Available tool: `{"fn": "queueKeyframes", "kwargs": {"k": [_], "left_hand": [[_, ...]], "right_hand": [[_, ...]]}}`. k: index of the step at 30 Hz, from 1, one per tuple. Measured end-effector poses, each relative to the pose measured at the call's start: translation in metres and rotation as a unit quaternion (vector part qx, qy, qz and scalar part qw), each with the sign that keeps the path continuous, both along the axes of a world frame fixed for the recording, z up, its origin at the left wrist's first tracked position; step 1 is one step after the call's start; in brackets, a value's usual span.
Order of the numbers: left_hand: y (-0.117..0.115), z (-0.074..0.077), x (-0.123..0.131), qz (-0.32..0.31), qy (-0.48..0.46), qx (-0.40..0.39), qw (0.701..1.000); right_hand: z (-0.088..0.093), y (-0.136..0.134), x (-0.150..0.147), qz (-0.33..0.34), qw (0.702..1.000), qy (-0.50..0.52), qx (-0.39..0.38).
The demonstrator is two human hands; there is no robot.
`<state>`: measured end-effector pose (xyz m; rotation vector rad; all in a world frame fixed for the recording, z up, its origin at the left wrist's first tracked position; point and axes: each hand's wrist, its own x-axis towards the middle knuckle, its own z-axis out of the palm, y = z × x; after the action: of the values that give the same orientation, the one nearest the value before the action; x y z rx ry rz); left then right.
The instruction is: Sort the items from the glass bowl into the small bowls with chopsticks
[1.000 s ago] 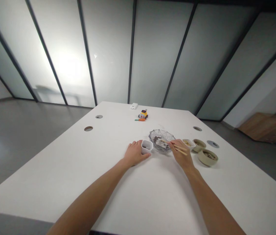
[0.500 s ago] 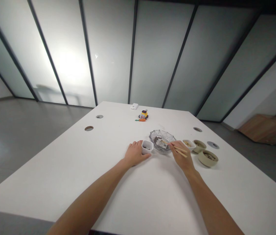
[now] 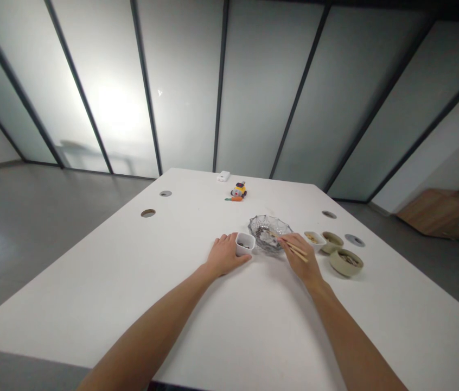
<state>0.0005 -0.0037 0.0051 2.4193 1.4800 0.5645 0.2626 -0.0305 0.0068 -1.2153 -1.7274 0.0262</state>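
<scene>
Chopsticks pinched in your right grip slant lengthwise, pointing forward-left into the glass bowl, your left grip clasping a cup.

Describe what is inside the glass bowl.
Inside the glass bowl are small dark pieces and a whitish patch, too blurred to name. Whatever the right hand and chopsticks cover is hidden.
</scene>
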Motion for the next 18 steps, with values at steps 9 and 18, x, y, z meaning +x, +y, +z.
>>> {"fn": "queueKeyframes", "kwargs": {"k": [9, 18], "left_hand": [[0.001, -0.003, 0.000, 0.001, -0.004, -0.001, 1.000], [0.001, -0.002, -0.001, -0.003, -0.007, 0.004, 1.000]], "right_hand": [[-0.001, 0.001, 0.000, -0.012, 1.000, -0.005, 0.009], [0.017, -0.004, 0.003, -0.110, 0.990, 0.061, 0.057]]}}
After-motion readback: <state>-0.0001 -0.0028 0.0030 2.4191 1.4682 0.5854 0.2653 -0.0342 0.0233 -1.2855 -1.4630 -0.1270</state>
